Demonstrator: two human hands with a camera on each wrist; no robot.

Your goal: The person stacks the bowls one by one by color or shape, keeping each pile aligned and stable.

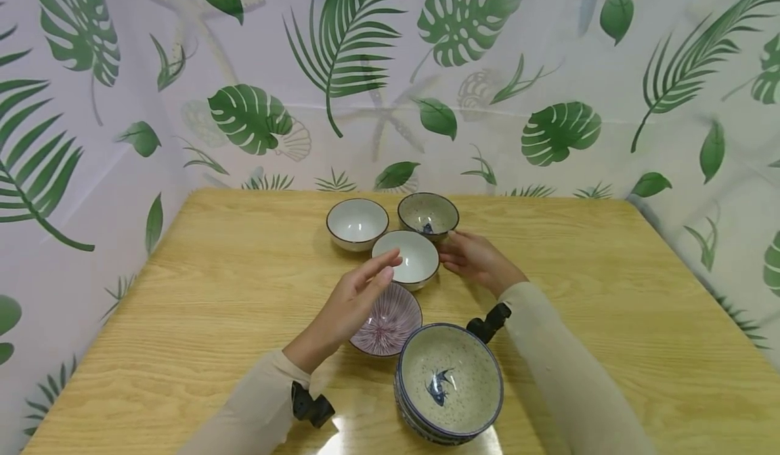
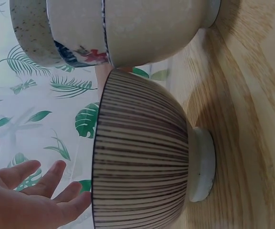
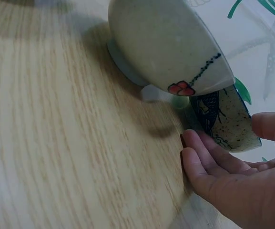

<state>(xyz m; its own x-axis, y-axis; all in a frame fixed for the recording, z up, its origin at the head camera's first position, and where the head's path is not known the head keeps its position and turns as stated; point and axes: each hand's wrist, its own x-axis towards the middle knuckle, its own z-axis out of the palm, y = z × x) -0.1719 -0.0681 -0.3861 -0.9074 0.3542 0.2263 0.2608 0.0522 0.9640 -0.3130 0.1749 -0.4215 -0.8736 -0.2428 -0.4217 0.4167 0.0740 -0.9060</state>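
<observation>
My left hand (image 1: 350, 302) is held over the purple-striped bowl (image 1: 386, 323), its fingertips above the near edge of a white bowl (image 1: 414, 255), and grips nothing. In the left wrist view its spread fingers (image 2: 46, 183) are beside the striped bowl's rim (image 2: 142, 152). At the right side of a speckled bowl (image 1: 428, 212) is my right hand (image 1: 478, 262). The right wrist view puts its thumb at the rim of that bowl (image 3: 232, 124) and its extended fingers (image 3: 213, 167) low by the base; firm contact cannot be told.
Another white bowl (image 1: 357, 221) stands at the back left of the group. Nearest me, between my forearms, stand large blue-rimmed bowls (image 1: 451, 380), nested, with a fish drawn inside the top one. A leaf-patterned cloth (image 1: 378, 103) hangs behind the wooden table (image 1: 244, 272).
</observation>
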